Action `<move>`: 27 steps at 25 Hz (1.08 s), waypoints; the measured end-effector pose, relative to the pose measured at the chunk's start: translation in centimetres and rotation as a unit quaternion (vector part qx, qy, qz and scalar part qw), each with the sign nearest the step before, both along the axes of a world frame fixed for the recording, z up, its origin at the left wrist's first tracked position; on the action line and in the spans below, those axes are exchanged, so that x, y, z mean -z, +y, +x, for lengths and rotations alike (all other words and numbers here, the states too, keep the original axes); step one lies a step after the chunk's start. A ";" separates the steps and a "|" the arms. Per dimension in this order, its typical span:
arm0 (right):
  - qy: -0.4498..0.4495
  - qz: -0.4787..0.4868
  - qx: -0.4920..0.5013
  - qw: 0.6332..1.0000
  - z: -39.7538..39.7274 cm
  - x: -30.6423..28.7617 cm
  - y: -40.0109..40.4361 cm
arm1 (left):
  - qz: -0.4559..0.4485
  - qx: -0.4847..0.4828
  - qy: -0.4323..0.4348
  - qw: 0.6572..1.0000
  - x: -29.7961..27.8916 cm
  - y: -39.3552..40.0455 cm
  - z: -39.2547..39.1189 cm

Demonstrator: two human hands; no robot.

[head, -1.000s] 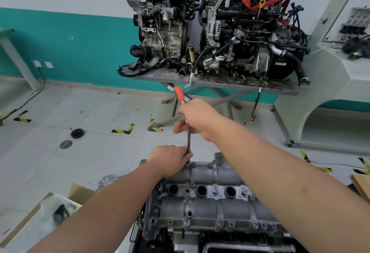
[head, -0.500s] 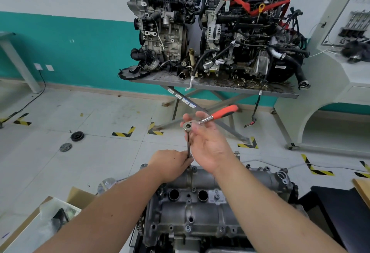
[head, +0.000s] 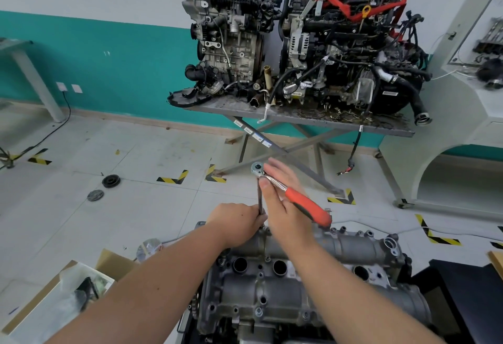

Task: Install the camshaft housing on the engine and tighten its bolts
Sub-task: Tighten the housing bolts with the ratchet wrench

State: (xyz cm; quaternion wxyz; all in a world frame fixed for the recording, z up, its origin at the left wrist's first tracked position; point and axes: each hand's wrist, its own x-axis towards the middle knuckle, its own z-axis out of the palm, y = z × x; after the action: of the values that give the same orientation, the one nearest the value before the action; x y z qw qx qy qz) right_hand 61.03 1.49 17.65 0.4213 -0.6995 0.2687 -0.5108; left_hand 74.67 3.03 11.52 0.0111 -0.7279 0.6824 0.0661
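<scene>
The grey camshaft housing (head: 272, 289) lies on top of the engine at the bottom centre, with bolts along its edges. A thin extension bar (head: 259, 196) stands upright on a bolt at the housing's far edge. My left hand (head: 236, 224) grips the bar's lower end. On top of the bar sits a ratchet wrench (head: 307, 207) with a red handle that points to the right and toward me. My right hand (head: 285, 213) pinches the wrench's steel neck, thumb on top and fingers stretched out beyond it.
Two other engines stand on a grey lift table (head: 299, 117) against the teal wall. A cardboard box (head: 54, 297) with bagged parts sits at the lower left. Two round discs (head: 111, 181) lie on the tiled floor. A white cabinet (head: 462, 115) stands at the right.
The ratchet handle has swung clockwise, from pointing away to pointing right and toward me. My right hand followed it. My left hand stayed on the bar.
</scene>
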 end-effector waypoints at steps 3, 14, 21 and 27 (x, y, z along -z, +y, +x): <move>0.083 -0.205 -0.039 0.975 -1.9 -0.6 -2.3 | 0.001 -0.008 0.014 1.000 0.4 0.0 -0.1; 0.622 -0.531 -0.158 0.553 2.2 -8.9 -1.3 | -0.023 -0.106 0.207 0.972 1.1 0.3 0.8; 0.666 -0.256 -0.143 0.686 4.7 -10.5 -3.2 | -0.017 -0.003 0.016 1.000 -0.4 0.4 -0.2; 0.113 0.453 -0.173 0.867 3.4 -8.7 -4.5 | -0.033 -0.009 0.025 0.999 -0.1 0.3 -0.1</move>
State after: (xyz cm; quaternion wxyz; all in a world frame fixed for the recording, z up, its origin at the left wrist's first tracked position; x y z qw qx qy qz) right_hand 64.43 -2.98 26.34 0.7403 -0.5204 0.3906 -0.1691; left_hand 74.58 3.37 11.65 -0.0301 -0.7319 0.6779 0.0618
